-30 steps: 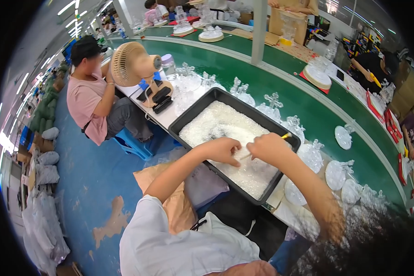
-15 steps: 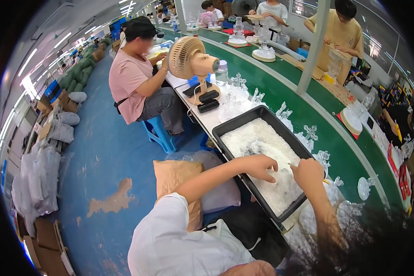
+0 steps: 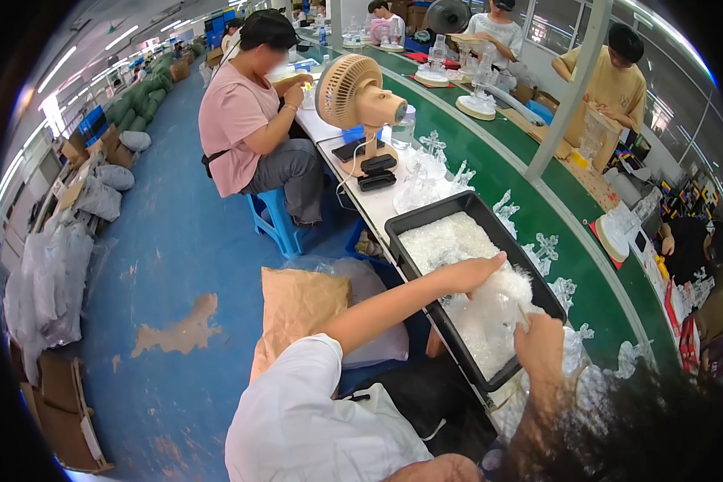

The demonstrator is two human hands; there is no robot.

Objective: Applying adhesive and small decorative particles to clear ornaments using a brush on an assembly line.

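A black rectangular tray [image 3: 426,281] on the bench holds loose white, glittery granules [image 3: 446,233]. My left hand [image 3: 475,275] is over the middle of the tray, one finger stretched out and the thumb apart. Beside it a whitish blurred mass of granules [image 3: 508,296] hangs above the tray, hiding what is behind. Toward the tray's near right side my right hand [image 3: 540,344] is closed round a thin, light-tan stick-like piece [image 3: 524,318]; its far end disappears in the white blur.
Clear cross-shaped ornaments [image 3: 545,247] line the bench edge along a green conveyor [image 3: 474,153]. A beige fan [image 3: 361,95] and black devices [image 3: 377,173] stand past the tray. A person in pink [image 3: 237,112] sits on a blue stool [image 3: 277,225]. A paper sack [image 3: 297,309] is beside me.
My left hand has risen from the granules and moved right, fingers less curled. A white blur of granules now shows between my hands. My right hand has shifted slightly downward in view.
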